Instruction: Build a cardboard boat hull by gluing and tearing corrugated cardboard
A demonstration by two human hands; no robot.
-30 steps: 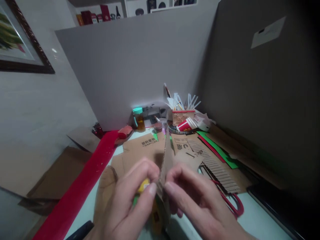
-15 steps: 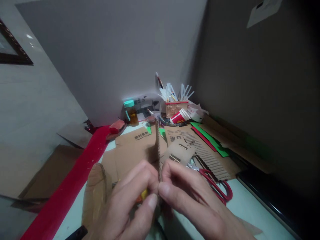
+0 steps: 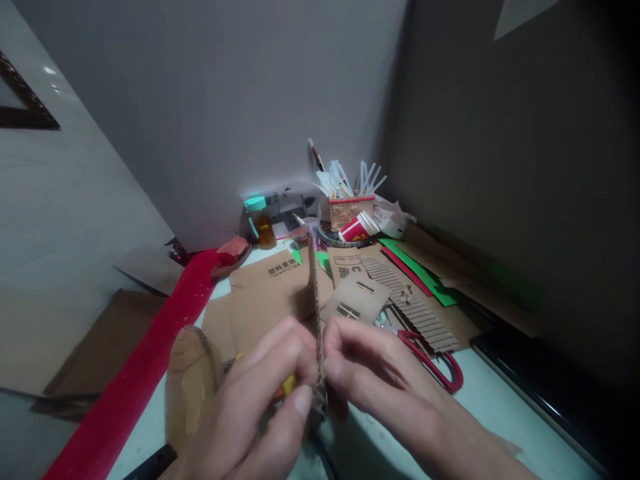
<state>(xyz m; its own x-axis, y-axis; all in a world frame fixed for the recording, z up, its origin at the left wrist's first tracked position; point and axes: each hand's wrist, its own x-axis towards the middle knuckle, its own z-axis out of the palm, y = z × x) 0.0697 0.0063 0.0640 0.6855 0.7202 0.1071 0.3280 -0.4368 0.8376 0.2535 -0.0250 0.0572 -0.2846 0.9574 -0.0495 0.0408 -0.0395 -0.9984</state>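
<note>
A piece of corrugated cardboard (image 3: 316, 300) stands edge-on in front of me, its wavy edge facing the camera. My left hand (image 3: 270, 393) grips it from the left, thumb and fingers closed near its lower end. From the other side my right hand (image 3: 375, 380) pinches the same piece, fingertips pressed close to the edge. Something yellow (image 3: 289, 385) shows partly behind my left fingers; its kind is hidden. Red-handled scissors (image 3: 453, 373) lie beyond my right hand, blades partly covered. A curved cardboard piece (image 3: 187, 387) rests beside my left hand.
Flat cardboard sheets (image 3: 260, 300) and a ribbed strip (image 3: 400, 300) cover the table's middle. Behind them are a bottle with a teal lid (image 3: 263, 223), a box of white sticks (image 3: 351, 213) and a red paper cup (image 3: 359, 228). At right lies a black glossy object (image 3: 530, 393).
My right thumb has shifted from the cardboard's near edge to its right side, exposing more of the lower edge. The view has moved slightly. Both hands still hold the piece.
</note>
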